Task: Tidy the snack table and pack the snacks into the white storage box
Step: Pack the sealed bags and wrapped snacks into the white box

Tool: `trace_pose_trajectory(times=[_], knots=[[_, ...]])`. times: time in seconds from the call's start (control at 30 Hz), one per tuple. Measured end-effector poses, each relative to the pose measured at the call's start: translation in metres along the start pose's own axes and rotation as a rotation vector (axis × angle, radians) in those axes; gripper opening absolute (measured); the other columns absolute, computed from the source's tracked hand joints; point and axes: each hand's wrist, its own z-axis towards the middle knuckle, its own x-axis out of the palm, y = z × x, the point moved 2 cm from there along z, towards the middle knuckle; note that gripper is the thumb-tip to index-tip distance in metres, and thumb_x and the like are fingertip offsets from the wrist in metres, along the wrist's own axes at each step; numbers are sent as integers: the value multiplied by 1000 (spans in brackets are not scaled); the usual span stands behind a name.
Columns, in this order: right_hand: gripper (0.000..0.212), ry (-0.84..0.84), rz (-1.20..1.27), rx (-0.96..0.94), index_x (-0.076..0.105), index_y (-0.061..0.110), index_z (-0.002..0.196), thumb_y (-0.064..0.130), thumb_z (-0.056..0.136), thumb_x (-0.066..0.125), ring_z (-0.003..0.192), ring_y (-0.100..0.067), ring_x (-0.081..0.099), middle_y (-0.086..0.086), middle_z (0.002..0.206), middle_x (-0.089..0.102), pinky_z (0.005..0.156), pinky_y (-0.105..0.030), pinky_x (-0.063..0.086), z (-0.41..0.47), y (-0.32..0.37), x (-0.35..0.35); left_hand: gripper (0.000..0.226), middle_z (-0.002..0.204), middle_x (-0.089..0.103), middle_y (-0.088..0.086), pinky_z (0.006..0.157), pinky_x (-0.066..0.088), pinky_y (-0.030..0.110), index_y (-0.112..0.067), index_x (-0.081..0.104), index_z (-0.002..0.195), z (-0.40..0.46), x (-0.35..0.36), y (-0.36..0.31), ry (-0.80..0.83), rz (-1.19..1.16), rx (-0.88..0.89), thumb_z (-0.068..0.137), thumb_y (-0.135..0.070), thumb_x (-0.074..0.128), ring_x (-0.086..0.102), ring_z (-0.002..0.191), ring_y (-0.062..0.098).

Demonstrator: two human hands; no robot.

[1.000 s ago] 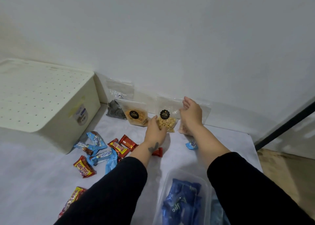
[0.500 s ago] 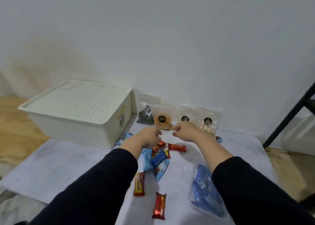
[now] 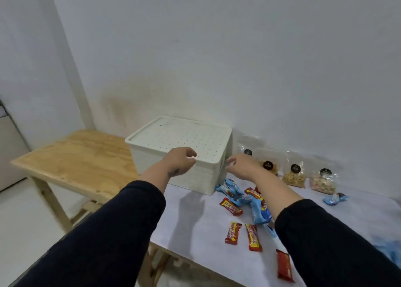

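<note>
A white-covered table (image 3: 191, 217) carries a lidded white storage box (image 3: 180, 139). Right of the box, clear snack bags (image 3: 294, 176) line the wall; candy bars (image 3: 243, 213) lie scattered in front.

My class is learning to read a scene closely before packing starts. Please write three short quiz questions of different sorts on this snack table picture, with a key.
1. True or false: the lid is on the white box.
2. Multiple choice: the clear bags with black stickers stand A) inside the box, B) along the wall right of the box, C) on the bare wooden table.
3. Fill in: the left hand and right hand both hold ____.

Key: 1 true; 2 B; 3 nothing: both are empty, reaching toward the near corner of the box.
</note>
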Motion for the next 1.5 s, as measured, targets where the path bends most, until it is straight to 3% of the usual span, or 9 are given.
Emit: trace_pose_trajectory(times=[0.33, 0.47, 0.6, 0.73, 0.83, 0.97, 1.13, 1.3, 1.5], knots=[[53, -97, 29, 128, 38, 11, 143, 23, 93, 51, 133, -27, 43, -9, 148, 40, 106, -35, 37, 124, 18, 5, 43, 146, 41, 2, 107, 34, 34, -20, 46, 136, 98, -59, 94, -150, 0, -54, 94, -27, 49, 40, 133, 22], [63, -126, 62, 251, 27, 15, 147, 40, 93, 49, 133, -32, 41, -12, 151, 33, 107, -42, 40, 173, 8, 21, 50, 152, 31, 2, 112, 31, 41, -23, 37, 142, 147, -63, 138, -122, 77, -93, 95, -34, 47, 30, 139, 23], [73, -158, 56, 380, 18, 17, 150, 55, 91, 38, 140, -38, 27, -15, 156, 17, 110, -51, 34, 200, 4, 41, 56, 157, 21, 2, 116, 22, 47, -28, 29, 146, 185, -64, 176, -111, 197, -127, 94, -42, 44, 20, 145, 22], [81, -263, -3, 466, 20, 16, 149, 67, 87, 36, 143, -38, 17, -16, 156, 16, 110, -52, 28, 217, 8, 47, 72, 160, 7, 9, 114, 22, 54, -26, 16, 149, 216, -62, 209, -62, 360, -192, 91, -64, 32, 12, 146, 30], [87, -301, -117, 498, 26, 16, 146, 75, 82, 32, 140, -38, 22, -18, 152, 26, 108, -50, 31, 223, 12, 50, 85, 155, 20, 15, 105, 38, 50, -22, 19, 148, 241, -63, 226, -42, 358, -161, 83, -76, 24, 29, 138, 35], [85, -379, -199, 543, 36, 16, 141, 76, 81, 29, 128, -35, 36, -17, 138, 44, 101, -45, 35, 229, 16, 54, 85, 146, 30, 15, 99, 44, 43, -22, 27, 146, 279, -66, 232, 14, 301, -84, 81, -77, 30, 38, 129, 31], [82, -344, -242, 607, 39, 19, 139, 75, 81, 29, 126, -36, 33, -16, 137, 45, 101, -44, 35, 231, 24, 50, 88, 140, 37, 15, 89, 50, 39, -22, 39, 139, 294, -69, 238, -3, 249, -41, 76, -82, 33, 53, 114, 30], [81, -351, -214, 660, 43, 17, 134, 76, 80, 33, 121, -35, 33, -15, 130, 47, 92, -42, 38, 229, 42, 38, 89, 136, 40, 16, 91, 50, 41, -22, 41, 138, 293, -78, 229, -38, 205, -23, 74, -82, 36, 49, 118, 30], [87, -527, -129, 617, 24, 19, 146, 74, 79, 37, 128, -33, 24, -14, 138, 36, 101, -44, 32, 201, 65, 15, 84, 144, 29, 21, 95, 47, 48, -24, 39, 138, 265, -103, 208, -201, 117, 34, 74, -80, 42, 38, 128, 38]])
